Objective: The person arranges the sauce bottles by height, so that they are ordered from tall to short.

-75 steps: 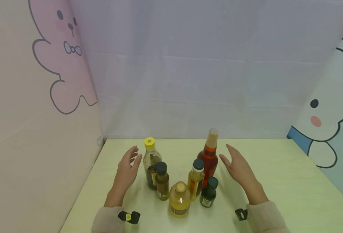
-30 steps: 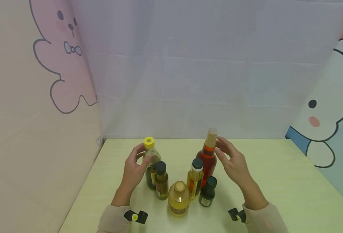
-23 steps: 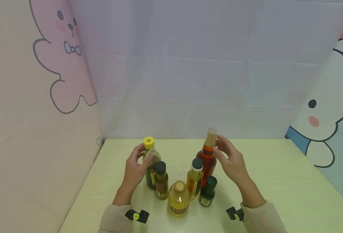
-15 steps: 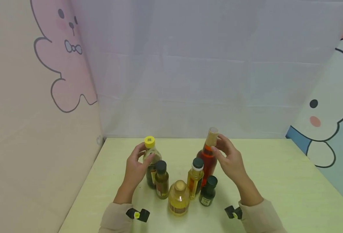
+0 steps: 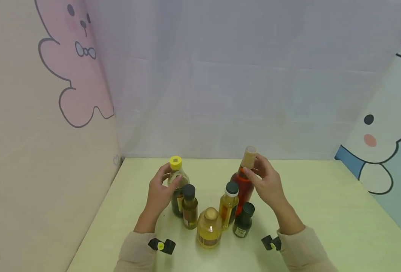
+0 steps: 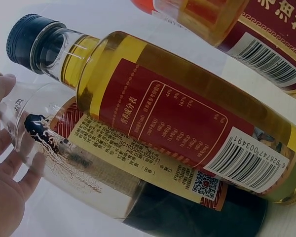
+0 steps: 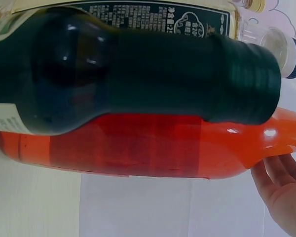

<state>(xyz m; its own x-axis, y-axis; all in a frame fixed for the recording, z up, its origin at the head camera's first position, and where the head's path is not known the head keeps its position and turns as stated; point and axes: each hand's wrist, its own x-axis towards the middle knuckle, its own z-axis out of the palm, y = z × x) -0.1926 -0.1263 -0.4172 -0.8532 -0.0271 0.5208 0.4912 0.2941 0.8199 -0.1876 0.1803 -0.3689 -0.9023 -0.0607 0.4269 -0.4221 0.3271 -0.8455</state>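
My left hand (image 5: 160, 190) curls round the upper part of a clear, yellow-capped bottle (image 5: 178, 202) half full of dark liquid, thumb in front and fingers behind. In the left wrist view, those fingers (image 6: 29, 180) lie against its glass. My right hand (image 5: 268, 185) holds the neck of a tall red bottle (image 5: 243, 189) with a tan-wrapped top; the thumb crosses its front. In the right wrist view, the fingers (image 7: 281, 173) reach behind the red neck (image 7: 286, 131). Both bottles stand upright on the table.
Between and before the hands stand a slim black-capped oil bottle (image 5: 189, 211), a round gold-capped bottle (image 5: 209, 230), a green-capped oil bottle (image 5: 228, 207) and a small dark green bottle (image 5: 243, 223). The pale table (image 5: 322, 211) meets a white cloth backdrop (image 5: 200, 113).
Both hands have moved inward from beside the two back bottles and closed round them. The right thumb has slid across the red bottle's neck. The bottles stay in place; the view has tilted slightly.
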